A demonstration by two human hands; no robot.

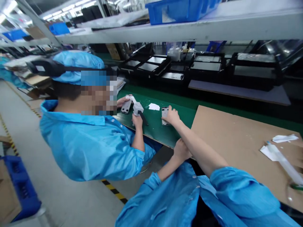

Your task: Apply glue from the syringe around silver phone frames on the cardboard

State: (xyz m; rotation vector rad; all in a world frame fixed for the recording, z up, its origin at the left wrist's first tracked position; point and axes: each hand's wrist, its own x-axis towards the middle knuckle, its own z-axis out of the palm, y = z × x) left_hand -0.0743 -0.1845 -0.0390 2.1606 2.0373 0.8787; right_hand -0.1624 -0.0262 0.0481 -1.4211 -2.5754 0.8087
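My right hand reaches far out over the green mat and rests on a small silver phone-like device, fingers curled over its right side. My left hand is closed against the front edge of the table, its fingertips hidden under the edge. Both my sleeves are light blue. To the left a co-worker in a blue smock and cap bends over the mat, one hand around a white handheld tool and the other on a second device.
A brown cardboard sheet covers the table to the right, with white paper strips on it. A white paper scrap lies on the mat. Black trays with screens line the back. A blue bin sits on the shelf above.
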